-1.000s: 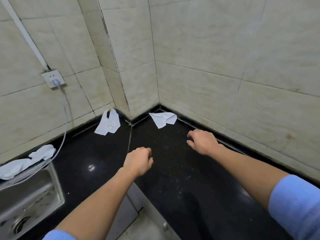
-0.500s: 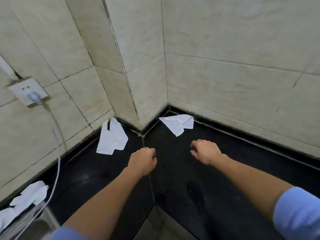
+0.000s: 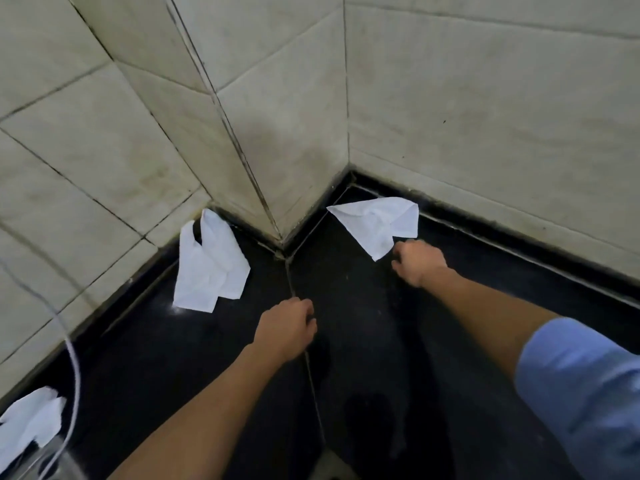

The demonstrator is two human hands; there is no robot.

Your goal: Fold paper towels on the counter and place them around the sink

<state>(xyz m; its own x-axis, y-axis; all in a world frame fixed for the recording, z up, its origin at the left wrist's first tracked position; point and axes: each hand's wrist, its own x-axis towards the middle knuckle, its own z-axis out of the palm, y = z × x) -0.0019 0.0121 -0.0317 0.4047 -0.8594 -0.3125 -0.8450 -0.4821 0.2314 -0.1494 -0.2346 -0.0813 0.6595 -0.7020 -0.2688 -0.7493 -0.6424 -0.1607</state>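
Two white paper towels lie on the black counter (image 3: 363,341). One crumpled towel (image 3: 211,268) rests against the left wall tiles. The other towel (image 3: 375,221) lies in the far corner by the right wall. My right hand (image 3: 417,261) hovers just below and right of that towel's lower tip, fingers curled, holding nothing that I can see. My left hand (image 3: 285,329) hangs over the counter seam with fingers loosely curled, empty. A third towel (image 3: 29,424) lies at the bottom left edge.
Beige tiled walls (image 3: 485,116) close in the counter on the left and back, with a protruding tiled column (image 3: 249,133) between the towels. A white cable (image 3: 74,368) hangs down at the left. The counter's front edge (image 3: 332,459) shows at the bottom.
The view has tilted down and closer to the corner. My right hand has moved forward to the corner towel's tip. My left hand has stayed near the seam.
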